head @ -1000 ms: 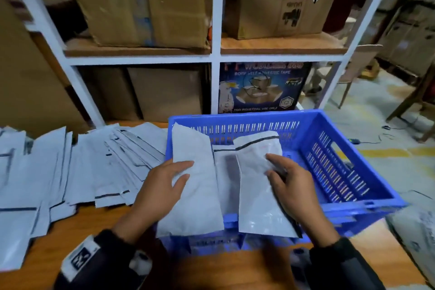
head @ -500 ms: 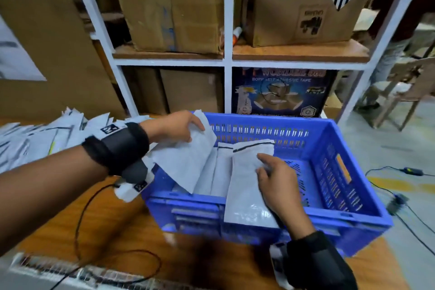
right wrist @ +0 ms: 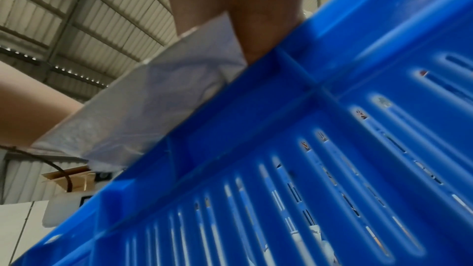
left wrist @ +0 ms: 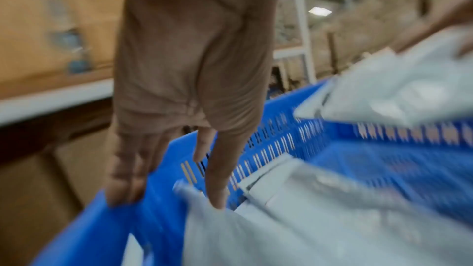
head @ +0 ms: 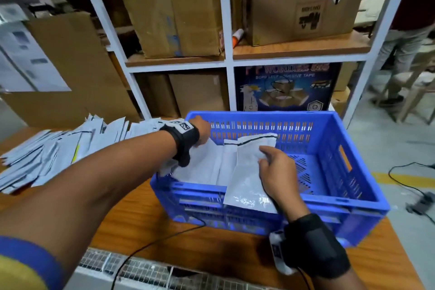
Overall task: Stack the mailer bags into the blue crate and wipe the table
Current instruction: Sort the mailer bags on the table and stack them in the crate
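Note:
A blue crate (head: 259, 114) stands on the wooden table (head: 146, 216). Three grey mailer bags lean inside it. My left hand (head: 203, 133) reaches to the crate's far left corner, fingers straight: some fingertips (left wrist: 122, 193) rest on the rim and one touches the top of the left mailer (head: 200, 168). My right hand (head: 275, 172) pinches the right mailer (head: 247, 187), which drapes over the near rim. In the right wrist view this mailer (right wrist: 143, 108) lies over the crate wall (right wrist: 332, 128). A loose pile of mailers (head: 58, 148) covers the table's left side.
White shelving (head: 229, 59) with cardboard boxes and a dark tape box (head: 284, 87) stands right behind the crate. A black cable (head: 153, 242) crosses the table near a metal grille (head: 141, 266) at its front edge. A person (head: 404, 42) stands at the far right, with cables on the floor.
My left arm has stretched further to the crate's far left corner and its mailer now lies lower inside. My right hand has stayed on the right mailer.

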